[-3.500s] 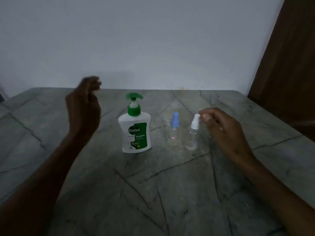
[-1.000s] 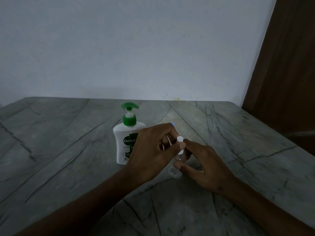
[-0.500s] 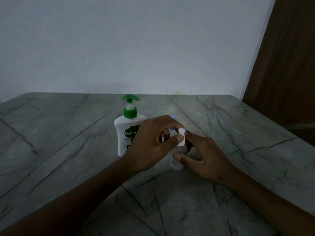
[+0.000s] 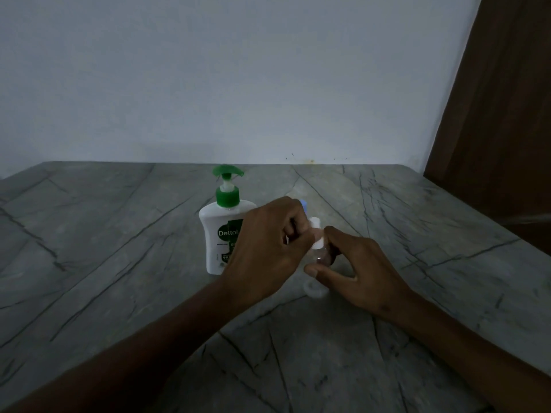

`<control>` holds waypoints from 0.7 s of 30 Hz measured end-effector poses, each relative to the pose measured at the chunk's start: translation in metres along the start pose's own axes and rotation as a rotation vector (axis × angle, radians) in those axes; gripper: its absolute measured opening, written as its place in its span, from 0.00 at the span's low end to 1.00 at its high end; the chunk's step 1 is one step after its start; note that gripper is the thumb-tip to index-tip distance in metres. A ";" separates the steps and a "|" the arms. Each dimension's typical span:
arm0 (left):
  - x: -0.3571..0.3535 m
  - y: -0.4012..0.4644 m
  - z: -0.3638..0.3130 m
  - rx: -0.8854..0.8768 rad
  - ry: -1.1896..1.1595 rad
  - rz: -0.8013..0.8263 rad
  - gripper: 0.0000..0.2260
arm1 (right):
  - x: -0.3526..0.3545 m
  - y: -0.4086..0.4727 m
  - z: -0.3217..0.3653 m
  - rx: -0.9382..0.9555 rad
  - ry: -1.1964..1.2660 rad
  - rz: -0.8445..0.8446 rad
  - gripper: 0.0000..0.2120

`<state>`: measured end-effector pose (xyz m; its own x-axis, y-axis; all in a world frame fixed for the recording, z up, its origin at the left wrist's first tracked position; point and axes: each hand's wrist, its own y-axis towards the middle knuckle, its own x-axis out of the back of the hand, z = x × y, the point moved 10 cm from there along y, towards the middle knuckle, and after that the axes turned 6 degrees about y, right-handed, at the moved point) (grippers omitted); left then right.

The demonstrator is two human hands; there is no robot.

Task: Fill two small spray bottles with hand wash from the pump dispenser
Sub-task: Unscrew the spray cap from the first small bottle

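Both hands, apart and raised 3.5 s ago, now meeting at clear spray bottle point(image 4: 320, 257). Left hand point(image 4: 265, 248) now pinching white spray cap point(image 4: 316, 234); right hand point(image 4: 357, 272) now gripping bottle body. Blue-capped bottle point(image 4: 303, 203) now mostly hidden behind left hand.

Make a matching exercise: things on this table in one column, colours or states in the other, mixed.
Things:
1. pump dispenser
2. white-capped spray bottle
3. blue-capped spray bottle
4. table

States:
a. mostly hidden behind the left hand
b. green pump, stands free
c. grey, with dark veins
d. gripped by both hands

Pairs: 1-b, 2-d, 3-a, 4-c
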<state>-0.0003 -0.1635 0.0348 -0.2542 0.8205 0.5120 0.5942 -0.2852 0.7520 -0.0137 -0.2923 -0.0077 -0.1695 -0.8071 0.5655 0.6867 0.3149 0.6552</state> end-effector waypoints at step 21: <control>-0.015 0.001 0.014 0.058 -0.041 0.299 0.09 | -0.005 0.000 -0.006 0.008 -0.004 0.013 0.14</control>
<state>0.0150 -0.1693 0.0223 -0.0312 0.7243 0.6888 0.6808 -0.4892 0.5452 -0.0080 -0.2910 -0.0137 -0.1633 -0.8009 0.5762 0.6835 0.3293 0.6514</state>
